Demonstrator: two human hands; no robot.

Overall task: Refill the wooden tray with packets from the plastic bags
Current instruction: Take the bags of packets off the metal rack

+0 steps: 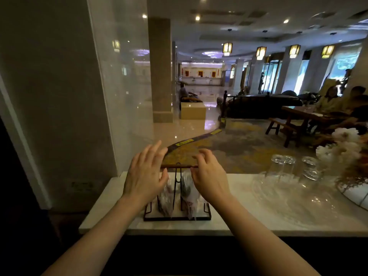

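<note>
Left hand [144, 174] with fingers spread, right hand [209, 174] with fingers curled loosely, both beside thin wooden handle bar [175, 166] of black wire-framed tray [177, 214], clear plastic packets [166, 198] inside, white marble counter [249, 216]

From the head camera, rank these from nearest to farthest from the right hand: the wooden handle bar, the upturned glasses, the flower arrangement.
Measured from the right hand:
1. wooden handle bar, at its fingertips, to its left.
2. upturned glasses, to its right on the counter.
3. flower arrangement, at the far right edge.

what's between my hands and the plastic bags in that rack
Nothing visible. Both the left hand and right hand are already at the rack's top bar, directly above the plastic bags.
</note>
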